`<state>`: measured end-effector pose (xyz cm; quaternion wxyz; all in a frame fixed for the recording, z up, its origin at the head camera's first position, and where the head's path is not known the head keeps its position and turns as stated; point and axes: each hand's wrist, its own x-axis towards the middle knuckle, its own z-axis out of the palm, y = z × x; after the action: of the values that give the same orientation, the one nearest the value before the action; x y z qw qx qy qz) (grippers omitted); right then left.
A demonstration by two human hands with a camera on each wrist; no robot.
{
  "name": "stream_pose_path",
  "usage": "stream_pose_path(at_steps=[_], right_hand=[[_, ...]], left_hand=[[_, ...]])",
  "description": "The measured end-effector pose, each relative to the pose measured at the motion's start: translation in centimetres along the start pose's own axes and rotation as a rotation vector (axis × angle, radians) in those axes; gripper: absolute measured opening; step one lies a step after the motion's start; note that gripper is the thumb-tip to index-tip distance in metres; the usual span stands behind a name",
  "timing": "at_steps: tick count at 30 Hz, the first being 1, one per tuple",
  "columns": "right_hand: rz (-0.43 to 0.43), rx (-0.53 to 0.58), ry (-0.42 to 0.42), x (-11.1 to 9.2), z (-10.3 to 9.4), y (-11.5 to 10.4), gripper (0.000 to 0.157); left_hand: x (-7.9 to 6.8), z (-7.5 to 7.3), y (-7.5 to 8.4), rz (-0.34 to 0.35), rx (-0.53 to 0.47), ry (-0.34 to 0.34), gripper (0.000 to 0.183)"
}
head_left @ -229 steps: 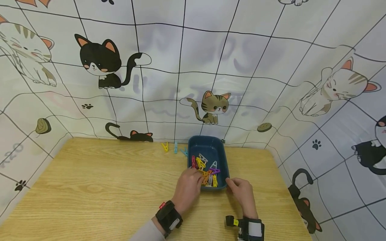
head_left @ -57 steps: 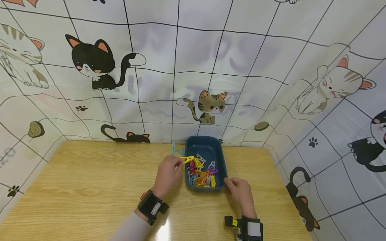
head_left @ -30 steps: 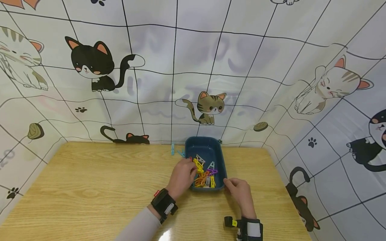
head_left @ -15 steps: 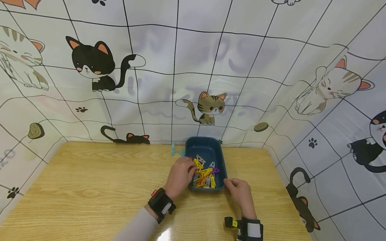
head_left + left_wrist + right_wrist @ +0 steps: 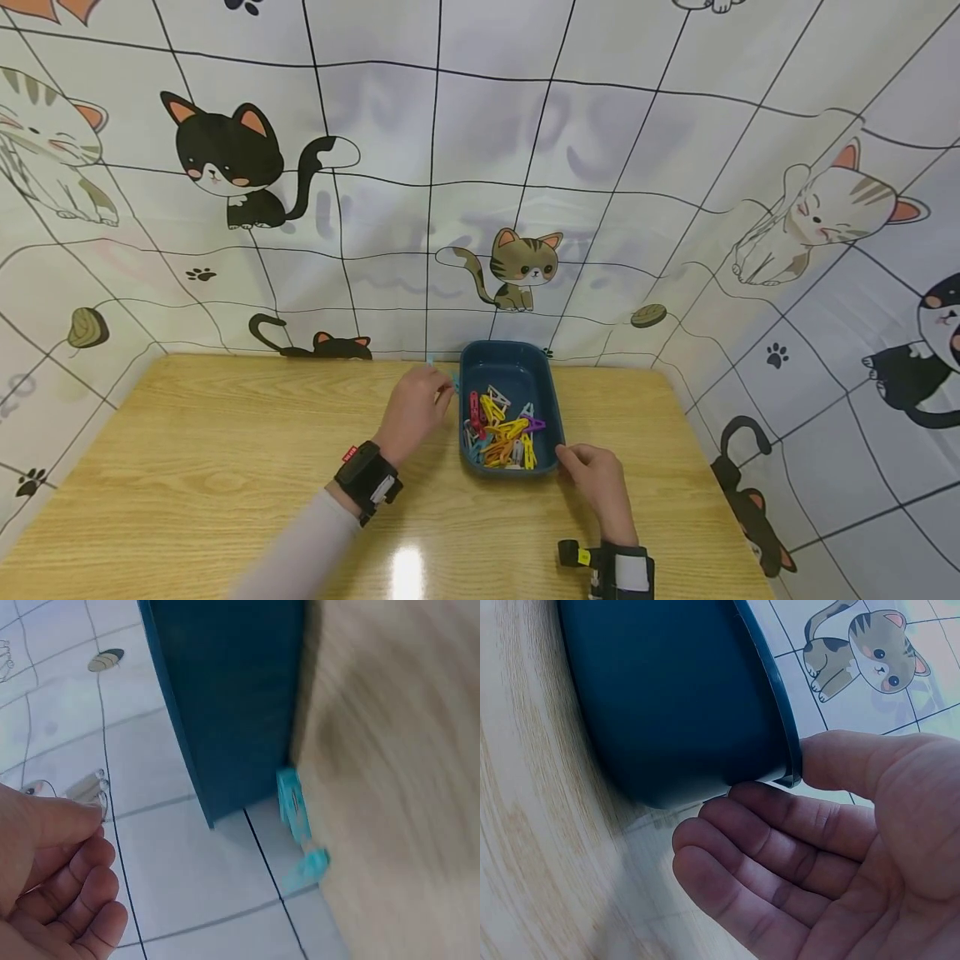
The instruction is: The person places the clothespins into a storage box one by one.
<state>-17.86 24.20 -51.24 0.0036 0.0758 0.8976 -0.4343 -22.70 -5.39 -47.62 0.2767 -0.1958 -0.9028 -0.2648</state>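
Note:
A dark blue plastic bin (image 5: 517, 350) stands near the back of the table, several coloured clothespins (image 5: 506, 429) piled inside. My left hand (image 5: 412, 408) is just left of it, over the back of the table. In the left wrist view the left hand (image 5: 60, 877) has its fingers loosely curled, with nothing between thumb and fingertips. Two light blue clothespins lie beside the bin; one clothespin (image 5: 292, 804) is by its wall, the other clothespin (image 5: 309, 868) a little apart. My right hand (image 5: 596, 483) pinches the bin's near right corner; thumb and forefinger grip the rim (image 5: 780, 712).
The wooden table (image 5: 247, 467) spreads out to the left and in front of the bin. Behind it and at both sides hangs a white sheet (image 5: 390, 208) with cat drawings and grid lines. The bin's back end is close to this sheet.
A yellow clothespin went from the table into the bin in my left hand and now lies on the pile. That hand has since moved left, out of the bin. The right hand stays put.

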Motion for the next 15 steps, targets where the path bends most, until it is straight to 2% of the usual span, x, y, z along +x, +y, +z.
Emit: stream_pose_path(at_steps=[5, 12, 15], right_hand=[[0.002, 0.002, -0.002, 0.0, 0.0, 0.0, 0.027], [0.002, 0.006, -0.002, -0.1, 0.0, 0.0, 0.027], [0.005, 0.008, -0.002, -0.1, 0.0, -0.1, 0.028]], left_hand=[[0.9, -0.3, -1.6, 0.04, 0.049, -0.005, 0.006], [2.0, -0.5, -3.0, 0.034, 0.059, -0.045, 0.004], [2.6, -0.4, -3.5, 0.052, 0.063, -0.05, 0.007]])
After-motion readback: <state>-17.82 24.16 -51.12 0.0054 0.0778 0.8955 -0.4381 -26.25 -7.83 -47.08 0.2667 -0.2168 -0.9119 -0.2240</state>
